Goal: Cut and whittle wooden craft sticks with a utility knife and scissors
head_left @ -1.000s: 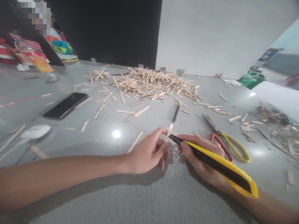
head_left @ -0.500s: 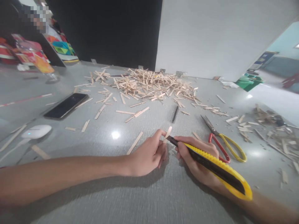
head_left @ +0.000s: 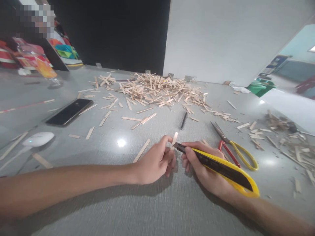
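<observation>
Between the fingers of my left hand (head_left: 157, 160) is a short wooden craft stick (head_left: 175, 139), its rounded end pointing up and away from me. My right hand (head_left: 204, 164) is closed round a yellow and black utility knife (head_left: 221, 168). The knife's tip touches or lies right beside the stick; the exact contact is too small to tell. Scissors (head_left: 232, 144) with one red and one yellow handle lie just right of my right hand. A dark pencil-like rod (head_left: 183, 120) rests beyond my hands. Another stick (head_left: 142, 150) lies behind my left wrist.
A large heap of wooden sticks (head_left: 157, 87) lies at the back, with loose pieces around it. To the left are a phone (head_left: 70, 111), a white mouse-shaped device (head_left: 38, 139) and a plastic bottle (head_left: 40, 62). Wood scraps (head_left: 304, 149) cover the right side, near a green bin (head_left: 261, 87).
My right hand and the utility knife have shifted slightly left, and the knife's rear end has swung up a little. The stick in my left hand has moved slightly left.
</observation>
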Demonstrator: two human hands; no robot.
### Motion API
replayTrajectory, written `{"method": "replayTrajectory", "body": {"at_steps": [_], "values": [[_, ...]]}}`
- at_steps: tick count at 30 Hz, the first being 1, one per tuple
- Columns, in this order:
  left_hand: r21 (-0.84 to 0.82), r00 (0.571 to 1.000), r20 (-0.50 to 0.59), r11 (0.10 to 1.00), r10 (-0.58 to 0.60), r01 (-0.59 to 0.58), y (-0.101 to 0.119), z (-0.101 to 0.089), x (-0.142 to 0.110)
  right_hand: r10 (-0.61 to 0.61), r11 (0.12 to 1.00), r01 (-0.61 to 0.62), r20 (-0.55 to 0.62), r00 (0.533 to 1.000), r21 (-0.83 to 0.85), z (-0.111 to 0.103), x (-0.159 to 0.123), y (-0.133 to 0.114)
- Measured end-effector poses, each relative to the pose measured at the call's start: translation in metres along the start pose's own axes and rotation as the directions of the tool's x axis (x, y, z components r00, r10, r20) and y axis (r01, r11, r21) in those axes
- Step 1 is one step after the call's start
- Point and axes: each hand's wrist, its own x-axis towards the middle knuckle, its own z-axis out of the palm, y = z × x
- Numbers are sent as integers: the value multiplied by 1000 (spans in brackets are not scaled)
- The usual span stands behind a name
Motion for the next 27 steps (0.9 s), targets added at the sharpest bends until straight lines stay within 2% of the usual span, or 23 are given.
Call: {"method": "replayTrajectory", "body": {"at_steps": [2,4,7,10,12,15,17,21,27], "values": [[-57,1000,-9,998,4,-5,0,0,1,-51,998,51,-6,999,-21,0,1,0],[-122,1000,-14,992,16,-17,1,0,3,-161,984,160,-6,987,-73,-1,2,1],[-207,999,-24,978,32,-36,2,-1,4,-333,934,334,32,943,-129,-2,3,4],[-199,997,-56,978,49,-59,4,-1,3,-412,902,415,51,910,-117,-4,2,9],[-148,995,-71,986,72,-82,5,-2,2,-383,921,383,4,924,-73,-3,0,11],[-18,992,-80,994,102,-104,5,-3,1,-216,969,234,-175,961,86,1,1,13],[93,990,-68,989,121,-115,5,-3,0,-127,973,166,-228,965,163,4,3,14],[239,990,-28,963,135,-125,5,-2,-2,-92,978,115,-134,987,172,7,6,13],[270,989,-64,956,134,-112,7,-1,-3,-70,976,88,-95,993,201,6,5,10]]}}
